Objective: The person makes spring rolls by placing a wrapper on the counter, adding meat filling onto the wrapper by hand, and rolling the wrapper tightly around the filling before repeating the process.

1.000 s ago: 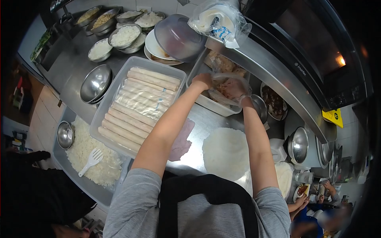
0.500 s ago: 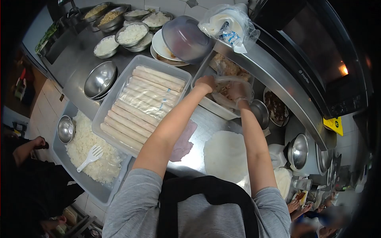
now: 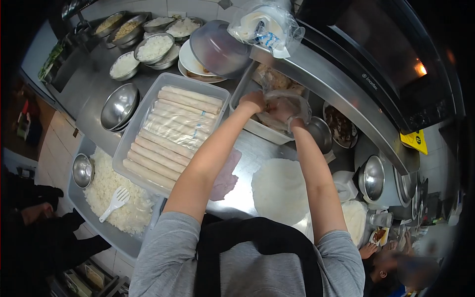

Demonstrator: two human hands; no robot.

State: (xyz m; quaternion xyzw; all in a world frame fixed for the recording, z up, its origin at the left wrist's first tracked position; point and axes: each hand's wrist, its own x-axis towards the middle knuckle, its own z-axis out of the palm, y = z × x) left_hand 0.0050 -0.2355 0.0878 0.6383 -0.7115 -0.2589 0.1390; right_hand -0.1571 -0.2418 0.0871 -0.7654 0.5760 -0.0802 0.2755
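Note:
Over a white tub [image 3: 269, 135] at the back, my left hand [image 3: 253, 102] is closed on the edge of a clear plastic bag [image 3: 300, 105]. My right hand [image 3: 283, 110] is inside the bag, seen through the plastic, its fingers pointing left; what they hold, if anything, is hidden. Chunks of pale brown food [image 3: 277, 76] lie in the tub behind my hands, partly wrapped in plastic. Below my forearms, a round white wrapper sheet [image 3: 279, 190] and a purple piece of cloth or sheet [image 3: 226, 175] lie on the steel counter.
Left of my arms stands a plastic box [image 3: 118, 161] of long pale rolls [image 3: 158, 161]. Beyond it is a grey tray [image 3: 74, 198] of rice with a white slotted spoon [image 3: 118, 199]. A steel shelf [image 3: 341, 94] with a microwave [image 3: 386, 64] overhangs the right side. People stand at both sides.
My right hand has shifted left and up within the bag, closer to my left hand. The whole view has moved slightly. At left, a person's hand has drawn lower.

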